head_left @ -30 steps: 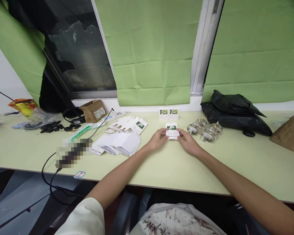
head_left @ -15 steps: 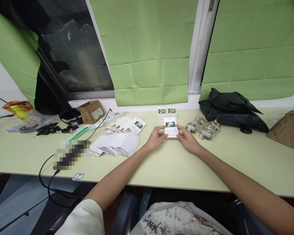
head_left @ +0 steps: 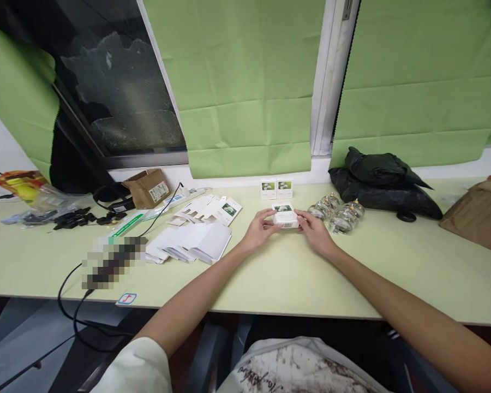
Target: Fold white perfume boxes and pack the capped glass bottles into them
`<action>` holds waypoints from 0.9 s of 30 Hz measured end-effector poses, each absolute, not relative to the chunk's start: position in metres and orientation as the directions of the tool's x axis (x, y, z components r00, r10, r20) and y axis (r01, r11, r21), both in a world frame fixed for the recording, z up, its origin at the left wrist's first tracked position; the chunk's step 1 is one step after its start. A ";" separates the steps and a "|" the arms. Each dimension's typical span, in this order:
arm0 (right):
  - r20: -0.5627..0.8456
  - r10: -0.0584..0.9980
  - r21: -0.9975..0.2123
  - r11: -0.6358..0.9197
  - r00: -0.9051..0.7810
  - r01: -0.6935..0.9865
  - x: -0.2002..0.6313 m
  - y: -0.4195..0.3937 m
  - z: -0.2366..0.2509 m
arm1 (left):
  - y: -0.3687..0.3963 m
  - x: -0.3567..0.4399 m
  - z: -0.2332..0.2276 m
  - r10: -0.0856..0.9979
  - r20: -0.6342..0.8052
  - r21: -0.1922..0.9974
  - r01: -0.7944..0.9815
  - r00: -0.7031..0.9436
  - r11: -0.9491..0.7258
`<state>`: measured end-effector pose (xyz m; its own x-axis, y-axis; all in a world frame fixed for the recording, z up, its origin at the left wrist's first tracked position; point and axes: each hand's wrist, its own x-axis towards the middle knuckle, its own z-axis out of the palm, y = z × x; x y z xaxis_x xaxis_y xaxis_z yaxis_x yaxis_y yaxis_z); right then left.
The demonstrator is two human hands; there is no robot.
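Between my two hands is a small white cardboard box [head_left: 285, 217] with a flower picture on top and a barcode on the side facing me. My left hand [head_left: 260, 229] grips its left side, fingers at the back and thumb near the front. On the opposite side my right hand [head_left: 314, 230] closes its thumb and fingers on the box's right edge. Two similar boxes [head_left: 276, 188] stand upright side by side just behind. Several clear-wrapped round glass jars [head_left: 343, 217] sit right of my right hand. What is inside the held box is hidden.
Left of my hands lie flat white cartons [head_left: 207, 240] and unfolded printed ones [head_left: 229, 208]. A brown box [head_left: 149, 188], a black cable [head_left: 71, 311] and black parts are farther left. Black plastic bags [head_left: 380, 183] and a brown carton [head_left: 478, 215] occupy the right.
The white box has tipped back from facing me to lying flatter, so its barcode side now shows. Both hands stay on it. The camera view has shifted slightly.
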<state>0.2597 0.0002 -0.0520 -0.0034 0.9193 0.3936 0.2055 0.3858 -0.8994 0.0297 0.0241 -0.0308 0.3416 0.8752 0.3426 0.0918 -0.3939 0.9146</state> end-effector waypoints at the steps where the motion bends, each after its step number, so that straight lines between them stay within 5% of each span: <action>1: 0.400 0.917 -0.896 0.392 -0.004 0.208 0.260 0.000 -0.052 | 0.024 0.030 -0.031 0.877 0.346 0.914 0.089 0.333 -0.395; 14: 0.428 0.903 -0.866 0.420 -0.036 0.272 0.262 -0.001 -0.053 | 0.024 0.032 -0.030 0.883 0.365 0.914 0.066 0.294 -0.400; 23: 0.455 0.889 -0.855 0.454 -0.059 0.249 0.259 -0.005 -0.047 | 0.029 0.029 -0.036 0.944 0.225 0.973 -0.013 0.243 -0.229; 27: 0.504 0.863 -0.807 0.484 -0.033 0.339 0.258 -0.010 -0.043 | 0.031 0.028 -0.036 0.911 0.328 0.928 0.093 0.252 -0.360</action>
<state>0.2576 -0.0096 -0.0425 -0.0331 0.8630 0.5042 0.3392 0.4842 -0.8065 0.0279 0.0312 -0.0364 0.2517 0.9106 0.3279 0.0925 -0.3599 0.9284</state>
